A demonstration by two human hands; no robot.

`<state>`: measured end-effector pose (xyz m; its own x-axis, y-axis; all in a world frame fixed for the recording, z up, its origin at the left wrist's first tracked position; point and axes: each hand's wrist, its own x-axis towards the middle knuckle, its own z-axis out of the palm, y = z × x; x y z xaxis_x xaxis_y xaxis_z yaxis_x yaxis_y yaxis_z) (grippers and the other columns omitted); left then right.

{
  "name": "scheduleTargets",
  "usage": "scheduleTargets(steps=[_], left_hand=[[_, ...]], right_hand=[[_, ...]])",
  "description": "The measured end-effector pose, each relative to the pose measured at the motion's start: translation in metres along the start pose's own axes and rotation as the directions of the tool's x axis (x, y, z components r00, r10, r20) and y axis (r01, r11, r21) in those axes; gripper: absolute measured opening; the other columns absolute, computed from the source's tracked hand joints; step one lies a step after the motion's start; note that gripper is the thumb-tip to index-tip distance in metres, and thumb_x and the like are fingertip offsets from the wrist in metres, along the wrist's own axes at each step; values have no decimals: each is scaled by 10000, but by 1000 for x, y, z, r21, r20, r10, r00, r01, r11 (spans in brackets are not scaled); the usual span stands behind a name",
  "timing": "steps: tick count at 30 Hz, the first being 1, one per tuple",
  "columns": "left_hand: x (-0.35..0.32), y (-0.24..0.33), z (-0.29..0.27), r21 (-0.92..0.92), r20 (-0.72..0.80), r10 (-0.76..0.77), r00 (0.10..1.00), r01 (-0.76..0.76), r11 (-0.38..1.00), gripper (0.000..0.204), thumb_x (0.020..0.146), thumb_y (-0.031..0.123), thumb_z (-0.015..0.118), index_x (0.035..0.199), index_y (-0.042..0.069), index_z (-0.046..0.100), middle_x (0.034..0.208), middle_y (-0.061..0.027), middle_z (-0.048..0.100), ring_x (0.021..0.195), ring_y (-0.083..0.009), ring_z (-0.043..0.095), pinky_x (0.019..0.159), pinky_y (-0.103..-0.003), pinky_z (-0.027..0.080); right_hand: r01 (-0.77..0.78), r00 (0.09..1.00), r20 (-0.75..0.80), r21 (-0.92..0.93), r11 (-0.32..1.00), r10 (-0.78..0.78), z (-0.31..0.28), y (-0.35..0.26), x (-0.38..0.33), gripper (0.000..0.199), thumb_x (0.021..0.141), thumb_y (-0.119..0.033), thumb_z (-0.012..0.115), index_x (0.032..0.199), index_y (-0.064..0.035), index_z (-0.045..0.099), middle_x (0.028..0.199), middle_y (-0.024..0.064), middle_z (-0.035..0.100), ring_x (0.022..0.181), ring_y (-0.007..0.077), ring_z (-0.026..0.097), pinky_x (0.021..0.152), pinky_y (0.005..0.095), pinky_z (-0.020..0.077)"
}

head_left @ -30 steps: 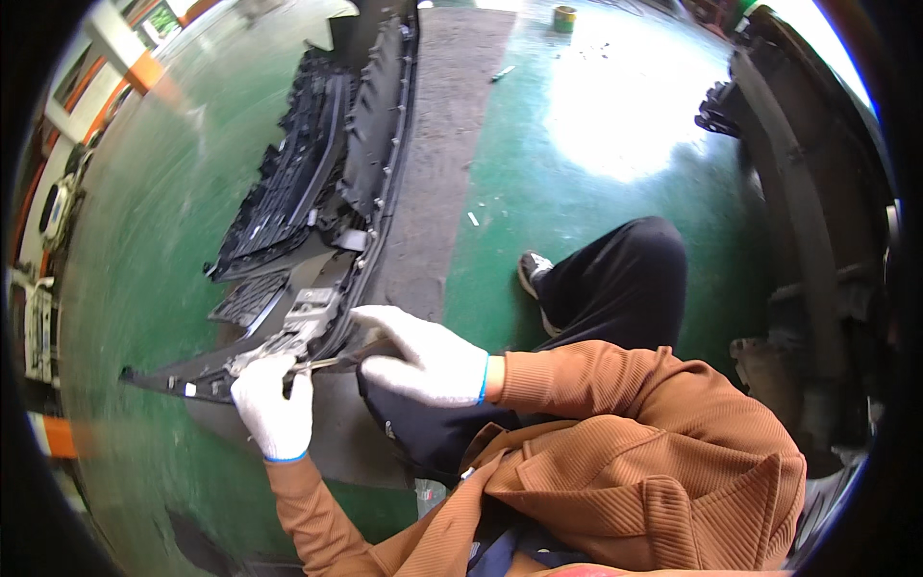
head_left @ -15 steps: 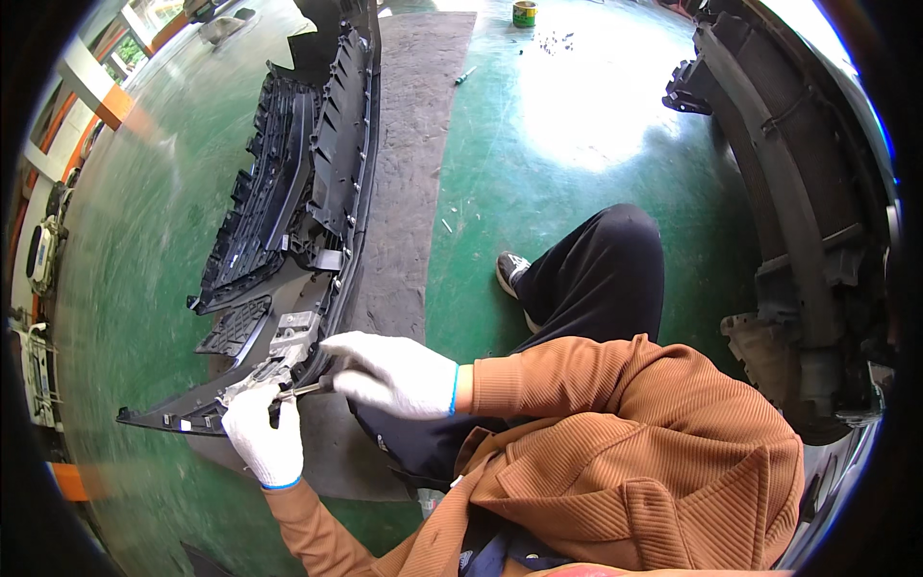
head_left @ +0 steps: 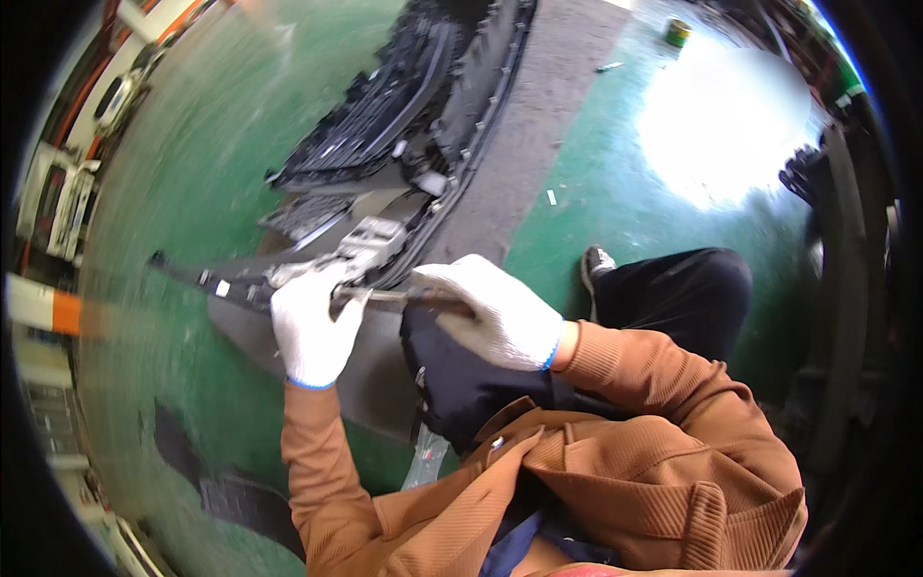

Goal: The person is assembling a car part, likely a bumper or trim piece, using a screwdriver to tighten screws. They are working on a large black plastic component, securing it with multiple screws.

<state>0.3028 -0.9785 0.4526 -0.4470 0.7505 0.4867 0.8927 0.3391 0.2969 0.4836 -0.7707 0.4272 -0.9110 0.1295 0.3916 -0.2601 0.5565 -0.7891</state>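
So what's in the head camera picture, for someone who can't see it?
Two white-gloved hands work on a black car bumper lying on a green floor. The right hand holds a thin metal tool against the bumper's end, where the left hand grips. The person wears an orange-brown jacket.

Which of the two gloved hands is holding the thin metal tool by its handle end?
The right hand: it grips the thin metal tool at its handle end. The left hand instead presses on the black bumper part at the tool's tip.
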Motion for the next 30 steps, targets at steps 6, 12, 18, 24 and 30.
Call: scheduleTargets(steps=[6,12,18,24,30], left_hand=[[-13,-14,3,97,-18,6,1000,-4,995,587,757,156,884,1288,-5,692,1113,-190,743,1016,-371,699,914,-470,534],[-14,-16,6,74,9,-21,1000,20,997,636,758,185,896,1326,5,674,1130,-179,745,1015,-361,699,915,-460,534],[-18,-16,7,84,6,-47,999,46,995,681,763,213,901,1367,18,653,1161,-181,734,1045,-368,681,945,-464,511],[-21,-20,10,77,-18,-22,1000,24,997,712,762,231,909,1388,21,641,1184,-182,723,1073,-372,664,960,-469,498],[-26,-24,12,112,-39,-11,999,16,994,739,757,242,914,1399,18,626,1208,-186,708,1104,-381,648,991,-488,476]], right_hand=[[-672,709,343,595,441,617,-4,-14,1,351,1095,-320,567,1231,-6,641,828,78,658,567,62,543,499,245,430],[-184,980,-57,76,980,189,9,-4,-11,394,998,-132,669,1357,-3,568,1018,118,696,869,286,696,854,374,578],[-480,866,92,427,767,491,9,-14,-13,461,1016,-141,657,1431,0,515,1104,152,692,965,245,692,892,371,564],[-553,833,255,365,749,491,4,-9,-15,489,992,-100,669,1441,8,509,1126,153,672,919,177,674,815,305,559],[-205,963,-119,269,941,243,21,0,-18,397,1032,-175,663,1384,-16,566,1147,142,673,897,126,664,757,267,547]])
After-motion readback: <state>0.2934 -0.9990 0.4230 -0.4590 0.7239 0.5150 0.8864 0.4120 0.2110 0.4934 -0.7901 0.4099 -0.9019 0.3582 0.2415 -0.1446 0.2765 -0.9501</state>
